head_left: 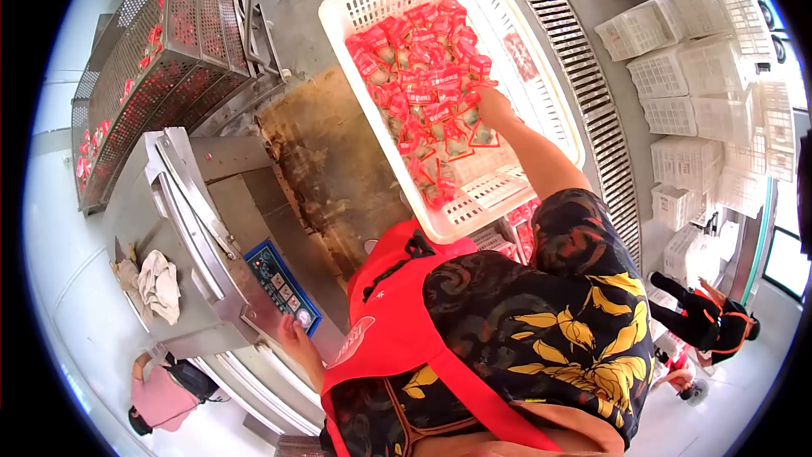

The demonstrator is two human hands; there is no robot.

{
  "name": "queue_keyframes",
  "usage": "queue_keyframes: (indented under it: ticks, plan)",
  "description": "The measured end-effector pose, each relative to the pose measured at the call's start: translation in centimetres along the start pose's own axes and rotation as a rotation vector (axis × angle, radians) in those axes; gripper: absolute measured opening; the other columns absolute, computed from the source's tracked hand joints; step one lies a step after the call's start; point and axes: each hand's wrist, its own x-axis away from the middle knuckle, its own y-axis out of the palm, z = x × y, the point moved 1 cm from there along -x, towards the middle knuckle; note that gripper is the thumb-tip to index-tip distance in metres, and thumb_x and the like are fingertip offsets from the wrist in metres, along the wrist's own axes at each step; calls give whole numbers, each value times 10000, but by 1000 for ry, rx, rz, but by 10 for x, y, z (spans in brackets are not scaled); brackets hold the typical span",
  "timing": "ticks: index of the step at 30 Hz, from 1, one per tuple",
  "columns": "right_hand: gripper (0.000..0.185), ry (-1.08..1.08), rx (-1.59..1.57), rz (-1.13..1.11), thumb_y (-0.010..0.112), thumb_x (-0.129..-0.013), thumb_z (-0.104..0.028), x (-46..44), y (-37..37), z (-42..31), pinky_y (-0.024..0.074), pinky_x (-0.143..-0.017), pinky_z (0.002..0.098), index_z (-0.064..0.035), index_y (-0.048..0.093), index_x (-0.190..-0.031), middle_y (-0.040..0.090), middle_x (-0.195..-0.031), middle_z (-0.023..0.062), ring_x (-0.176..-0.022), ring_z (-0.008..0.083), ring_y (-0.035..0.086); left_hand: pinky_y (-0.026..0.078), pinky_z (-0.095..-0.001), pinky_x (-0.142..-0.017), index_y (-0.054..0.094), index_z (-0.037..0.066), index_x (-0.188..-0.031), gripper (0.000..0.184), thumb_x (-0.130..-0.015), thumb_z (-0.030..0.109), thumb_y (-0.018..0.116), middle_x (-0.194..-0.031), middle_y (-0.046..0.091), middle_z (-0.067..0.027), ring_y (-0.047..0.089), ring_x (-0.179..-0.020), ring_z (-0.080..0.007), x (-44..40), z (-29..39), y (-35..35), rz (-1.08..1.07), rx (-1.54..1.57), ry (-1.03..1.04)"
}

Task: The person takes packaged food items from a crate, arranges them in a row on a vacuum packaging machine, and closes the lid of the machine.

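My right hand (493, 108) reaches into a large white plastic crate (565, 140). Its fingers are drawn together on a red packet at the right side of the pile. Many small red packets (423, 80) with see-through windows fill much of the crate, heaped toward its far end. Low on the left, my left hand (296, 340) is held beside a blue-edged control panel (279, 283), close to a round knob (304, 318). Its fingers are partly stretched out and hold nothing; I cannot tell whether they touch the knob.
A perforated metal conveyor (190, 59) carrying red packets rises at upper left. Beside the panel is a metal machine housing (161, 228) with a cloth (158, 288). A floor drain grate (584, 59) runs past the crate. Stacked white crates (685, 76) stand right. Other people are at the lower edges.
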Motion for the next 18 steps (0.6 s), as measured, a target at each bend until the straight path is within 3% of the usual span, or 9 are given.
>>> queue_keyframes:
  ticks: [5,7,9,10,12,13,14,17,18]
  plan:
    - [260,63,-176,184,529,-798,10,37,-79,-22,523,-770,449,-50,679,-1002,679,-884,188,-866,398,655,473,-288,-915,569,-10,-1199,230,-981,54,536,-1143,624,-110,601,-1052,-183,1,-7,12,-54,-36,-54]
    - [229,-13,-650,164,512,-758,87,43,-91,-17,510,-719,403,11,662,-913,642,-796,164,-765,330,643,481,-294,-904,573,-13,-1187,222,-980,65,546,-1129,630,-107,609,-1039,-190,3,-18,18,-54,17,-26]
    - [216,-274,-501,386,500,-722,127,64,-116,-37,469,-651,363,31,645,-848,593,-757,105,-720,205,587,486,-296,-920,583,-13,-1186,226,-972,55,555,-1145,633,-110,614,-1054,-195,7,-7,26,-37,-5,-52]
    - [262,-272,-478,394,430,-701,143,73,-129,-53,479,-652,365,35,633,-825,590,-743,144,-711,243,601,484,-294,-933,589,-11,-1192,235,-967,50,563,-1151,641,-110,617,-1062,-191,8,-11,27,-65,15,-36]
    - [133,-514,-447,578,536,-778,45,93,-146,-80,441,-624,365,-19,640,-834,569,-723,79,-680,212,558,484,-292,-952,608,-6,-1191,242,-956,42,577,-1152,657,-111,624,-1070,-185,16,-19,27,-80,15,-12]
    - [74,-413,-322,477,575,-809,-13,111,-160,-95,436,-620,364,-37,639,-837,572,-728,55,-673,192,540,485,-292,-958,622,-3,-1184,239,-952,39,584,-1149,666,-111,630,-1069,-182,20,-23,28,-57,-4,-8]
    - [75,-331,-543,379,599,-812,-42,127,-168,-110,438,-620,351,-45,654,-862,590,-745,56,-674,180,540,502,-286,-920,642,5,-1159,221,-949,53,594,-1124,683,-101,645,-1036,-167,28,-10,32,-46,-12,-45]
    - [133,-445,-270,384,535,-847,17,186,-189,-200,456,-661,320,4,637,-931,612,-795,82,-712,181,554,531,-299,-783,653,42,-1133,237,-900,67,624,-1011,695,-117,678,-874,-195,57,-20,16,47,-55,-59]
    - [141,-625,-358,347,502,-831,59,202,-184,-220,431,-638,300,4,603,-912,564,-766,72,-684,177,521,512,-251,-790,657,36,-1133,216,-922,72,636,-996,691,-65,643,-881,-119,69,-17,2,39,-17,-79]
